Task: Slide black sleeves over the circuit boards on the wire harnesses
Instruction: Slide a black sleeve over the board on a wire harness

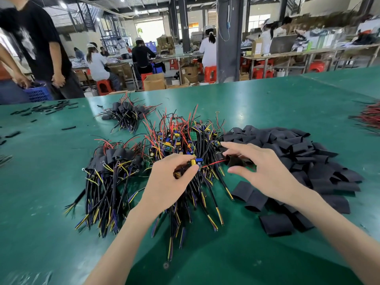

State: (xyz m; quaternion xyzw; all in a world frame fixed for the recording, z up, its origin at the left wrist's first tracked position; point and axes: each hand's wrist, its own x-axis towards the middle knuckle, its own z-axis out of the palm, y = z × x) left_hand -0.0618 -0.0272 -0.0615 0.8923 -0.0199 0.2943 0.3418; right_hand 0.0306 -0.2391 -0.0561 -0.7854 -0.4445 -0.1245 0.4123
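On the green table (267,103), at about nine o'clock from the hands, lies a bundle of sleeved harnesses (115,161), a fair guide to how far each sleeve should sit. The left hand (174,182) pinches one circuit board (195,162) between thumb and fingertips, lifted just above the unsleeved pile (181,140) at its twelve o'clock. From the board a red wire (213,164) runs toward three o'clock, into a black sleeve (235,161) under the right hand (265,169). That hand is spread, index finger stretched out and thumb low. It touches the sleeve, but whether it truly grips is not clear. The step looks like threading the leads and starting the sleeve onto the board. To do it well, I would keep the board pinched by its edges so the tall parts stay free. I would also squeeze the flat sleeve open into a mouth, feed every lead through together, and draw it along the board's length, not across. The loose sleeve heap (304,161) waits at the right hand's three o'clock.
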